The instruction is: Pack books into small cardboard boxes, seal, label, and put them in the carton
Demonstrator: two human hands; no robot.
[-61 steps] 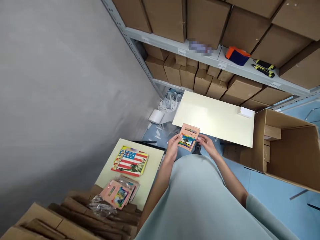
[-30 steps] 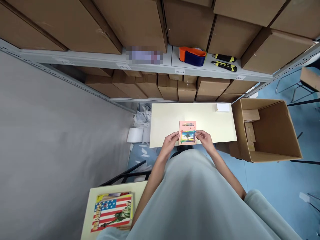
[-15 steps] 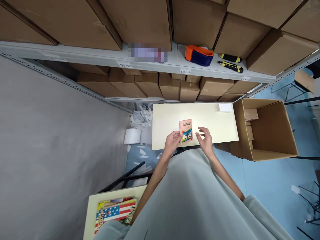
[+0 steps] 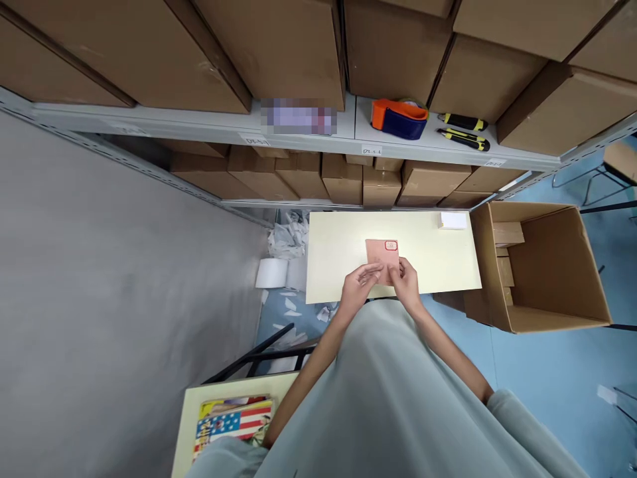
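A small pink book (image 4: 382, 251) is held over the cream table, showing a plain pink cover with a red-outlined mark at its upper right corner. My right hand (image 4: 407, 284) grips its lower right edge, thumb on top and fingers around the side. Across the lower left part lie the stretched fingers of my left hand (image 4: 359, 284), touching the cover without closing on it. The bottom edge of the book is partly hidden by both hands.
A white box (image 4: 452, 221) stands on the cream table (image 4: 333, 242). Right of it is an open carton (image 4: 555, 265) with smaller boxes inside. Shelves ahead hold cartons, a tape dispenser (image 4: 401, 119) and cutters (image 4: 464, 122). Magazines (image 4: 233, 425) lie at lower left; paper rolls (image 4: 272, 273) stand by the wall.
The book has been turned from its picture cover to the plain pink side. My right hand, apart from it before, now grips its right edge; my left hand has loosened its hold.
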